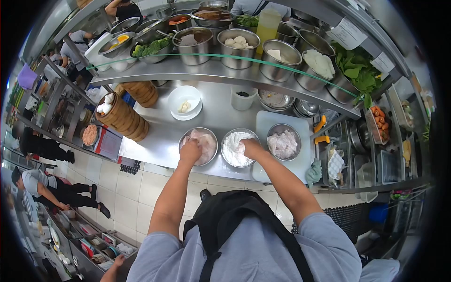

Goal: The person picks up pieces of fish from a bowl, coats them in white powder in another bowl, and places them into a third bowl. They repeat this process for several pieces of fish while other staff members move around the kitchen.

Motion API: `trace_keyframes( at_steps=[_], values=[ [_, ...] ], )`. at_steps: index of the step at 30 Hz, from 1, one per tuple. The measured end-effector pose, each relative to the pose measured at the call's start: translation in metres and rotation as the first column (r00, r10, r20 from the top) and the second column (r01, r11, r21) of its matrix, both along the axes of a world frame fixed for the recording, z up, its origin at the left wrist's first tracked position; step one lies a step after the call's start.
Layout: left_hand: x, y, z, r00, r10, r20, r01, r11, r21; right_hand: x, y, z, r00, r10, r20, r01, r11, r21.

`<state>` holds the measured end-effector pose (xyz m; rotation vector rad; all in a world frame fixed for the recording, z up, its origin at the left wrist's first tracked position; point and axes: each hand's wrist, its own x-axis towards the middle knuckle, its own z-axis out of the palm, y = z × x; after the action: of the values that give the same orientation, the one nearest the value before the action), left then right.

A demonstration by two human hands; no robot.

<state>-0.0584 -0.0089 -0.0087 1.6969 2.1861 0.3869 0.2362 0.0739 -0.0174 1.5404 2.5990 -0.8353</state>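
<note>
Steel bowls (239, 130) in left-right row

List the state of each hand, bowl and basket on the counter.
left hand: resting on pale fillets in left bowl
right hand: down in flour of middle bowl
right bowl: filled with fillet pieces, untouched
white dish: holds a few pale pieces
steamer baskets: stacked, top one uncovered

Long steel counter (155, 141), upper shelf (188, 71), white tiled floor (127, 188) — bright kitchen light

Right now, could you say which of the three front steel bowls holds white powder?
The middle round steel bowl, under the right hand; others hold meat.
</note>
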Motion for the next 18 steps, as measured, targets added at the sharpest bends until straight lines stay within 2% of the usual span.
trace_keyframes(
  at_steps=[6, 7, 9, 12, 15, 17, 18],
  values=[
    [0.000, -0.003, -0.005, 1.000, 0.004, 0.010, -0.003, 1.000, -0.018, 0.002, -0.006, 0.008, 0.965, -0.152, -0.214, 0.164, 0.986, 0.041],
    [0.001, -0.002, -0.006, 1.000, -0.002, -0.004, 0.002, 1.000, 0.012, 0.001, -0.007, 0.011, 0.964, -0.156, -0.215, 0.169, 0.985, 0.043],
    [0.003, -0.003, -0.002, 1.000, -0.013, -0.018, 0.014, 0.999, 0.044, -0.001, -0.010, 0.018, 0.941, -0.067, -0.332, 0.108, 0.988, 0.106],
    [0.010, -0.007, 0.009, 0.999, 0.033, -0.011, -0.033, 0.999, -0.014, -0.005, -0.019, 0.010, 0.955, -0.047, -0.293, 0.092, 0.985, 0.143],
    [0.008, -0.005, 0.011, 0.999, 0.012, -0.031, -0.011, 1.000, 0.018, 0.001, -0.017, -0.002, 0.944, -0.101, -0.313, 0.134, 0.987, 0.088],
    [0.009, -0.008, 0.019, 0.998, 0.054, -0.010, -0.054, 0.998, -0.017, 0.014, -0.006, -0.005, 0.944, -0.109, -0.312, 0.156, 0.979, 0.129],
    [0.009, -0.010, 0.026, 0.998, 0.059, -0.007, -0.059, 0.998, -0.018, 0.024, 0.001, 0.000, 0.916, -0.173, -0.361, 0.212, 0.975, 0.071]
  ],
)
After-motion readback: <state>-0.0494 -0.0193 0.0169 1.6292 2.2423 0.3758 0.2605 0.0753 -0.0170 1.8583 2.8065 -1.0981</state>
